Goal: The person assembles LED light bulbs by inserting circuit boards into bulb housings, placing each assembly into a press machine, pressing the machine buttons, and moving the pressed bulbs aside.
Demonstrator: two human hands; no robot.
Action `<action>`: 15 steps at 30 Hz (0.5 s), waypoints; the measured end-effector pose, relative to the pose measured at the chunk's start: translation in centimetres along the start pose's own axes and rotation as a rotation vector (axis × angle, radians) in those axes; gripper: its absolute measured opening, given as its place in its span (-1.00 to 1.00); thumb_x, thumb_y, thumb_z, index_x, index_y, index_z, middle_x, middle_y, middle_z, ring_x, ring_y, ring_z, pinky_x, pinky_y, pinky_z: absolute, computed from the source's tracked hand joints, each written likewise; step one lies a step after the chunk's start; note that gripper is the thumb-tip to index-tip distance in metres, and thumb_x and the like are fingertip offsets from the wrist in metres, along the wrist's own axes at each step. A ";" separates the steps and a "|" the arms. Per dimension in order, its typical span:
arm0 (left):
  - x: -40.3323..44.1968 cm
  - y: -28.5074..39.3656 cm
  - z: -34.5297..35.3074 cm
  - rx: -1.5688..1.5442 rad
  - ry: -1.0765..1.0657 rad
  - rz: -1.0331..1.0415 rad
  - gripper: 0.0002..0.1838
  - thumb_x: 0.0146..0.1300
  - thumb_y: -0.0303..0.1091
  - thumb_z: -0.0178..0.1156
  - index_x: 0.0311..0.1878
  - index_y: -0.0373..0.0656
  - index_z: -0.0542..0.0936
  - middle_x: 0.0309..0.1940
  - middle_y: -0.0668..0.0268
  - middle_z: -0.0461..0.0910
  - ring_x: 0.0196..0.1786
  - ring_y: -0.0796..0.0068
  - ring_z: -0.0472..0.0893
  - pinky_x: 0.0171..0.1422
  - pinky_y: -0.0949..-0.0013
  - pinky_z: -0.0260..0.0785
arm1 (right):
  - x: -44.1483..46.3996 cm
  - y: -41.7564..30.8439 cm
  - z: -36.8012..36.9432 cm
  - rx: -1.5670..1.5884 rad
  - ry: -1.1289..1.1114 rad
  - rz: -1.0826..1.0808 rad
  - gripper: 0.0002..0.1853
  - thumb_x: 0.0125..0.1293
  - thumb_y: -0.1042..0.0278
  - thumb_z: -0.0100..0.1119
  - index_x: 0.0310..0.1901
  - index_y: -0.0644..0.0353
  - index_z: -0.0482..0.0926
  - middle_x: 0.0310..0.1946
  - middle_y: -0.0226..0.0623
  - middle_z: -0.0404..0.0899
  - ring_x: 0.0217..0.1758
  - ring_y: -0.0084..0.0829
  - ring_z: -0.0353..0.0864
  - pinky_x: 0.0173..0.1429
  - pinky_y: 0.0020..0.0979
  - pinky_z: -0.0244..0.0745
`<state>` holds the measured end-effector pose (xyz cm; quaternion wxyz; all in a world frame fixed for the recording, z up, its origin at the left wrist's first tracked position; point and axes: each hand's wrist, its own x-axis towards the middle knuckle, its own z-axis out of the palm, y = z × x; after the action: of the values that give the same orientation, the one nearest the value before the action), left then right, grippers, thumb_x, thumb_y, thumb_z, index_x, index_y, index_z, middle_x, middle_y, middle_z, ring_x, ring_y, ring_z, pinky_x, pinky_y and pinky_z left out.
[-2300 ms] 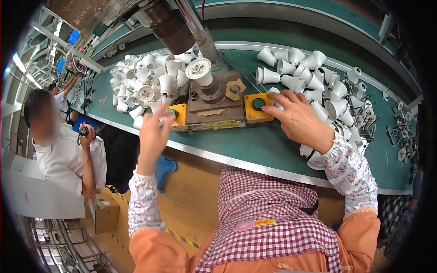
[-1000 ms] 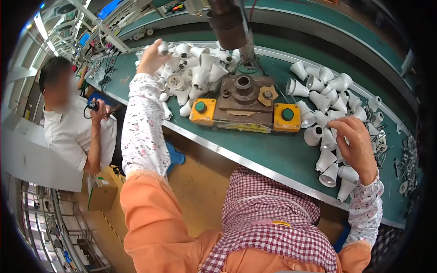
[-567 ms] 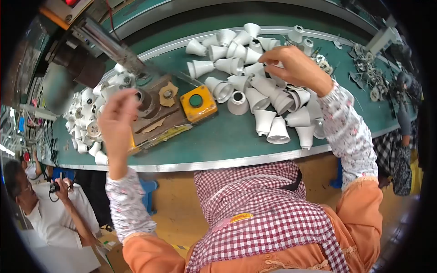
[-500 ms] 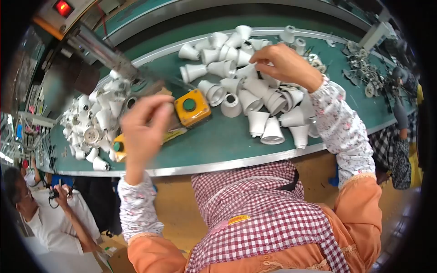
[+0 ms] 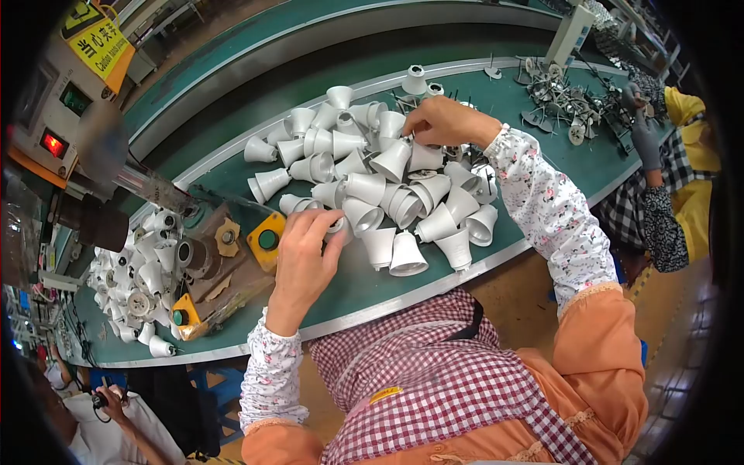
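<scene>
White cone-shaped plastic bulb housings (image 5: 363, 188) lie in a heap on the green bench in front of me. My left hand (image 5: 306, 252) is at the near left edge of this heap, its thumb and fingers closed round the end of a white bulb housing (image 5: 339, 229). Farther back, my right hand (image 5: 443, 122) points down into the heap. Its fingertips pinch the narrow end of a tilted bulb housing (image 5: 390, 161). The fingers partly cover both grips.
Left of my left hand stands a press fixture with a dark round holder (image 5: 198, 256) and two yellow button boxes, one with a green button (image 5: 267, 239). More white housings (image 5: 139, 279) are piled beyond it. Metal parts (image 5: 570, 101) lie far right near a gloved co-worker (image 5: 645, 139).
The view has turned left. My left hand has moved right from the press to the heap and closed on a bulb housing. My right hand has lowered onto another housing.
</scene>
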<state>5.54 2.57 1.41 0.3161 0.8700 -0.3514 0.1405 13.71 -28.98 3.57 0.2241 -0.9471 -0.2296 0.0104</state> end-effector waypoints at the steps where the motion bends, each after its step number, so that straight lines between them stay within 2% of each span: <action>1: 0.2 0.3 -0.2 -0.018 0.014 -0.014 -0.74 0.04 -0.51 0.28 -0.14 -0.22 0.61 -0.20 0.12 0.59 -0.09 0.11 0.55 -0.02 0.21 0.40 | -0.1 -0.3 -0.1 -0.025 -0.046 0.027 -0.72 0.01 0.44 0.19 -0.18 0.25 0.67 -0.35 -0.14 0.68 -0.31 -0.21 0.66 -0.13 -0.34 0.53; 3: 0.5 0.5 -0.4 -0.040 0.037 -0.015 -0.76 0.04 -0.50 0.28 -0.16 -0.21 0.62 -0.22 0.12 0.60 -0.10 0.12 0.57 -0.02 0.22 0.41 | 0.0 -1.0 -0.7 -0.078 -0.135 0.067 -0.71 0.00 0.48 0.18 -0.17 0.22 0.68 -0.27 -0.15 0.68 -0.21 -0.18 0.66 -0.04 -0.32 0.54; 6: 0.7 0.7 -0.3 -0.086 0.105 0.004 -0.77 0.04 -0.49 0.29 -0.17 -0.19 0.63 -0.24 0.13 0.61 -0.12 0.14 0.59 -0.02 0.23 0.43 | -0.5 1.3 -0.5 -0.100 -0.078 -0.126 -0.83 0.04 0.44 0.18 -0.31 0.22 0.67 -0.46 -0.13 0.63 -0.40 -0.20 0.61 -0.26 -0.23 0.47; 7: 0.7 0.8 -0.1 -0.113 0.143 -0.005 -0.77 0.03 -0.49 0.29 -0.18 -0.18 0.64 -0.24 0.14 0.62 -0.13 0.15 0.59 -0.03 0.23 0.44 | -0.7 1.7 0.2 -0.037 0.051 -0.131 -0.87 0.08 0.39 0.19 -0.36 0.25 0.63 -0.53 -0.10 0.57 -0.49 -0.20 0.55 -0.34 -0.22 0.40; 8: 0.8 1.1 -0.1 -0.143 0.142 -0.002 -0.78 0.05 -0.46 0.29 -0.18 -0.18 0.63 -0.23 0.14 0.62 -0.14 0.14 0.60 -0.03 0.24 0.45 | -0.7 1.1 0.0 -0.042 0.100 -0.063 -0.84 0.12 0.37 0.19 -0.35 0.28 0.62 -0.53 -0.09 0.57 -0.49 -0.20 0.55 -0.34 -0.26 0.40; 9: 0.9 1.1 0.1 -0.215 0.157 0.012 -0.78 0.08 -0.43 0.28 -0.17 -0.19 0.62 -0.23 0.13 0.62 -0.16 0.12 0.60 -0.04 0.23 0.45 | -0.8 0.3 -0.1 -0.016 0.172 0.010 -0.82 0.13 0.37 0.18 -0.32 0.32 0.61 -0.50 -0.09 0.59 -0.43 -0.22 0.58 -0.30 -0.31 0.41; 10: 1.1 1.2 0.5 -0.277 0.196 0.016 -0.76 0.10 -0.40 0.27 -0.13 -0.21 0.61 -0.25 0.13 0.62 -0.19 0.17 0.61 -0.07 0.29 0.46 | -1.0 -1.2 -0.5 -0.004 0.303 -0.098 -0.83 0.16 0.40 0.18 -0.29 0.33 0.62 -0.45 -0.09 0.60 -0.36 -0.24 0.60 -0.24 -0.34 0.44; 11: 1.4 2.4 -0.5 -0.505 0.135 -0.133 -0.78 0.17 -0.38 0.24 -0.13 -0.26 0.60 -0.29 0.18 0.61 -0.21 0.34 0.61 -0.09 0.33 0.47 | -0.7 -1.2 -0.4 0.000 0.416 -0.132 -0.87 0.18 0.50 0.17 -0.26 0.34 0.62 -0.38 -0.09 0.61 -0.30 -0.22 0.61 -0.19 -0.36 0.45; 13: 2.1 2.8 0.9 -0.848 0.085 -0.260 -0.73 0.31 -0.29 0.16 -0.06 -0.30 0.56 -0.26 0.26 0.59 -0.21 0.48 0.60 -0.12 0.35 0.49 | -1.0 -4.6 -0.5 0.029 0.550 -0.199 -0.87 0.17 0.58 0.17 -0.22 0.32 0.60 -0.34 -0.12 0.60 -0.29 -0.20 0.58 -0.17 -0.34 0.44; 15: 3.2 3.1 2.1 -1.313 0.015 -0.478 -0.68 0.38 -0.23 0.08 -0.01 -0.30 0.53 -0.22 0.29 0.57 -0.19 0.50 0.58 -0.09 0.35 0.49 | -1.6 -8.7 0.1 -0.053 0.555 -0.378 -0.83 0.13 0.65 0.18 -0.21 0.31 0.58 -0.34 -0.17 0.57 -0.28 -0.19 0.54 -0.17 -0.35 0.43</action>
<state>5.73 -2.18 2.74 0.8012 0.5513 -0.1603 -0.1686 8.51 -22.72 7.09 0.2513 -0.8598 -0.3317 -0.2958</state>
